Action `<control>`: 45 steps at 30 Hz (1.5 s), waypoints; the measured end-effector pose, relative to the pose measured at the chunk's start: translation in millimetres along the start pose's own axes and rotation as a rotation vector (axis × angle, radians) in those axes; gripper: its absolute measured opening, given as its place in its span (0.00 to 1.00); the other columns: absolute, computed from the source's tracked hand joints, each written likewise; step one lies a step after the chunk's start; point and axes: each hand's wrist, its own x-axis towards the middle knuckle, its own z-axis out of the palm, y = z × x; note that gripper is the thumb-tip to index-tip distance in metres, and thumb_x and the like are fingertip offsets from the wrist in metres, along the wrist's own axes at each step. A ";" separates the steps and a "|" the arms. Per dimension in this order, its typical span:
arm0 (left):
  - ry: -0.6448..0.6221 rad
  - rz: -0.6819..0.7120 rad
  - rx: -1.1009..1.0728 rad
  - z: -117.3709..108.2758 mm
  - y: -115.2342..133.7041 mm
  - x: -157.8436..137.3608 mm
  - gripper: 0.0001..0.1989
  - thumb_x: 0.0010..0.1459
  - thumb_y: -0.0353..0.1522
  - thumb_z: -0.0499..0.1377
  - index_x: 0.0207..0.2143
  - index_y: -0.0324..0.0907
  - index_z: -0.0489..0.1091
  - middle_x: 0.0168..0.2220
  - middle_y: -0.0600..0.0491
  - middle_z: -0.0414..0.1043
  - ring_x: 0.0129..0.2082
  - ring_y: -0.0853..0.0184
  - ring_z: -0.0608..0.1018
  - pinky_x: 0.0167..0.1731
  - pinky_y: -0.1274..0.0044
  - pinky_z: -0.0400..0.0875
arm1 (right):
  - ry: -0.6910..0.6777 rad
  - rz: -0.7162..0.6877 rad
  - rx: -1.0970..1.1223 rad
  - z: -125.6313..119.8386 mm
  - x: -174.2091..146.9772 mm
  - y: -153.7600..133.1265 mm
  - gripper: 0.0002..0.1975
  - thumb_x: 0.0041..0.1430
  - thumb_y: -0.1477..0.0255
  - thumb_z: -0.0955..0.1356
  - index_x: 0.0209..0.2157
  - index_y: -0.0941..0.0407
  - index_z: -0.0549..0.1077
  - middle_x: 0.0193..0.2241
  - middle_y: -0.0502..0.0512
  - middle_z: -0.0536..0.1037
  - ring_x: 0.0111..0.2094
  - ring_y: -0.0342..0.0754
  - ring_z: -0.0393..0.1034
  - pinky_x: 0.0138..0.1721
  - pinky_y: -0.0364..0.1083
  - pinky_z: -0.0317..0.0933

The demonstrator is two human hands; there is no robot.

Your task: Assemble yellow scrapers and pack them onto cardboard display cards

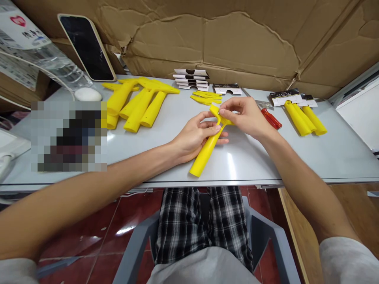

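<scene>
A yellow plastic scraper handle [204,156] with a wide T-shaped head slants over the front half of the table, its round hollow end toward me. My left hand [194,136] is closed round its neck, with the thumb on top. The thumb and fingertips of my right hand [243,117] pinch together at the head, beside a small dark spot that looks like a screw. Whether they hold some small part there, I cannot make out. Just behind the head lie several thin yellow strips [205,97]. Right of my right hand rests a screwdriver with a red handle [271,119].
More yellow handles [137,112] are piled at the left. Several yellow handles with card labels [300,120] lie at the right. Stacked white-and-black cards [192,80] stand at the back. A phone [88,47] leans on the cardboard wall [207,35], near a plastic bottle [49,55].
</scene>
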 end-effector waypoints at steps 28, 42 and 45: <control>0.053 0.015 -0.045 -7.4 5.5 8.4 0.15 0.67 0.19 0.67 0.50 0.42 0.73 0.45 0.51 0.79 0.46 0.58 0.90 0.62 0.52 0.87 | 0.387 0.306 -0.697 -102.8 -57.9 74.1 0.29 0.61 0.59 0.74 0.59 0.58 0.82 0.46 0.62 0.82 0.40 0.42 0.69 0.59 0.53 0.71; 0.117 0.028 0.001 -6.2 4.9 8.8 0.15 0.67 0.19 0.67 0.51 0.43 0.73 0.51 0.47 0.79 0.46 0.59 0.89 0.61 0.53 0.87 | 0.853 -0.378 0.196 -130.0 -55.8 56.7 0.31 0.59 0.57 0.75 0.57 0.47 0.60 0.50 0.57 0.80 0.38 0.41 0.77 0.42 0.46 0.73; 0.145 0.035 0.009 -3.7 5.7 8.5 0.15 0.68 0.18 0.66 0.51 0.43 0.73 0.50 0.48 0.79 0.44 0.61 0.89 0.59 0.54 0.88 | 0.770 -0.450 0.337 -135.0 -47.4 63.6 0.41 0.51 0.53 0.81 0.56 0.49 0.57 0.40 0.50 0.80 0.32 0.40 0.76 0.35 0.42 0.71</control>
